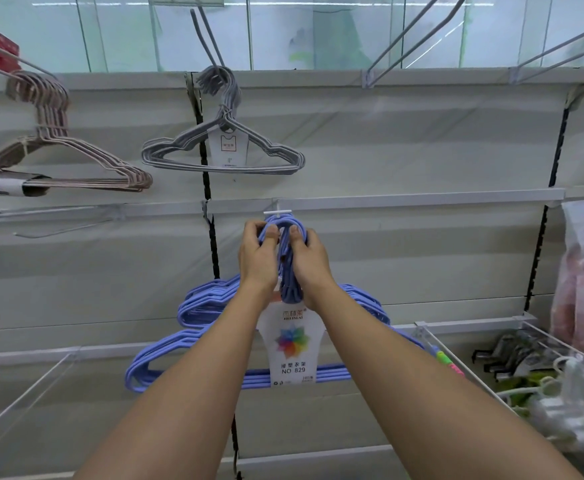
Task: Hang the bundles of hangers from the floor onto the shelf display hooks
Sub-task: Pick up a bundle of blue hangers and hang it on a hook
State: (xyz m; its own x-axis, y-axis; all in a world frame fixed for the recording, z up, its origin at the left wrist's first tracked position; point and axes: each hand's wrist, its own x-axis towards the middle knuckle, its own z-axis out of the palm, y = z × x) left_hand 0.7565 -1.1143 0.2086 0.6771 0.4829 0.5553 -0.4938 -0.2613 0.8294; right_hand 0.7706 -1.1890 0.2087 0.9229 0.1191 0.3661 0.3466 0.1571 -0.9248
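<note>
Both hands, left hand (pixel 258 251) and right hand (pixel 308 255), are pinching the blue hanger bundle (pixel 214 327) by its hook loops, keeping them aligned while threading onto the display hook (pixel 276 212) at 12 o'clock; bundle hanging below.

A bundle of blue hangers (pixel 210 317) hangs upright at the centre of the frame, its clustered hook tops raised to a white display hook (pixel 276 213) on the middle shelf rail, a white label card with a coloured flower on its front. A grey bundle (pixel 223 157) hangs from a hook at upper centre. A brownish-pink bundle (pixel 61 161) hangs at upper left.
</note>
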